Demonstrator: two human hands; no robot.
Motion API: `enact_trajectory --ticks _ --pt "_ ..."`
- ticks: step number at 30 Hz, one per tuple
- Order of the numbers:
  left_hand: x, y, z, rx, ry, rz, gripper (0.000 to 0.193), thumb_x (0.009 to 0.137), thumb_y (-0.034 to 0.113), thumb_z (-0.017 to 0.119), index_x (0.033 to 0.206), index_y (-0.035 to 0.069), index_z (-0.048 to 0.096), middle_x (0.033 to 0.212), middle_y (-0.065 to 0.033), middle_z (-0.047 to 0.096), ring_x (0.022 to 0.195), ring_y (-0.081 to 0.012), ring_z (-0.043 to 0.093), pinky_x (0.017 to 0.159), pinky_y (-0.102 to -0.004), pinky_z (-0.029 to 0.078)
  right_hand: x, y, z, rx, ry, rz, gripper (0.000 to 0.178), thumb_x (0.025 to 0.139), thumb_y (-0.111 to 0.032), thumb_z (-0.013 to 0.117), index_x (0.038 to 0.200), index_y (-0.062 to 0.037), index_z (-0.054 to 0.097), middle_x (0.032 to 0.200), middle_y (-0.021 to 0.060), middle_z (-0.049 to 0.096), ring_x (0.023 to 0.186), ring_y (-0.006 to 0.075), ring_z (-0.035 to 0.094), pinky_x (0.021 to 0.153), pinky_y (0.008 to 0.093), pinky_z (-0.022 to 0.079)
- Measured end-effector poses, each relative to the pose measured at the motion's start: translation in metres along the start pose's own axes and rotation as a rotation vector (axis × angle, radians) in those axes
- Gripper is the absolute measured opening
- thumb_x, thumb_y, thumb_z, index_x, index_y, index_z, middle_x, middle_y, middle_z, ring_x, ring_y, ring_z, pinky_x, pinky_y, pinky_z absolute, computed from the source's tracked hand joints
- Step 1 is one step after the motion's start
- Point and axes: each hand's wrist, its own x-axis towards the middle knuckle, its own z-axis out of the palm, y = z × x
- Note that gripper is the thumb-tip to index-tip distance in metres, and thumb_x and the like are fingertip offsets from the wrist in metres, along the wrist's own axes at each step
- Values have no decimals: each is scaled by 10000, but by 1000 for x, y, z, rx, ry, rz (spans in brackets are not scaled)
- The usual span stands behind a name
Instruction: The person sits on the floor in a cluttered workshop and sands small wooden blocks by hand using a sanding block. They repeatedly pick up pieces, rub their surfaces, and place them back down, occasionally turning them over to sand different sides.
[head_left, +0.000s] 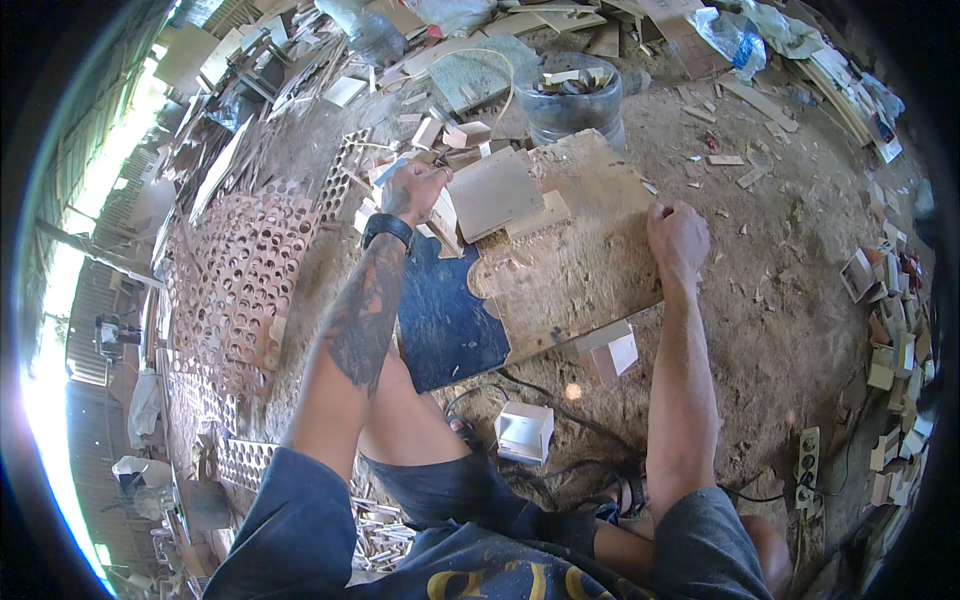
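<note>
A worn plywood work board (585,240) lies in front of me, with a dark blue panel (450,320) beside its left part. My left hand (413,190) is closed, above small wooden pieces at the board's far left; what its fingers hold, if anything, is hidden. Right beside it, a flat light wooden panel (495,195) rests over a thin wooden strip (540,215). At the board's right edge, my right hand (680,240) is curled shut. A small thin piece (650,187) shows near its fingertips, too small to name.
Beyond the board stands a clear plastic tub (570,105) of scraps. Small wooden boxes (608,350) sit near my legs, one white-topped (524,432). Perforated wooden sheets (240,270) lie left. Black cables run to a power strip (808,468), and more wooden pieces (890,370) line the right.
</note>
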Motion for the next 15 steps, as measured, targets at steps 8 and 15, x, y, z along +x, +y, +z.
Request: enact_trajectory --ticks 8,15 --pt "24 -21 12 -70 11 -6 477 660 490 789 808 41 722 780 -107 707 720 -212 663 701 -345 519 -1 1 0 -3 3 -6 358 855 -350 547 928 -56 737 962 212 711 922 387 676 864 466 513" --pt "50 -42 25 -75 51 -14 482 644 514 783 777 54 722 762 -99 704 714 -216 661 703 -352 520 -1 2 -2 12 -37 4 355 848 -334 550 893 -34 734 961 218 707 938 381 668 873 464 503"
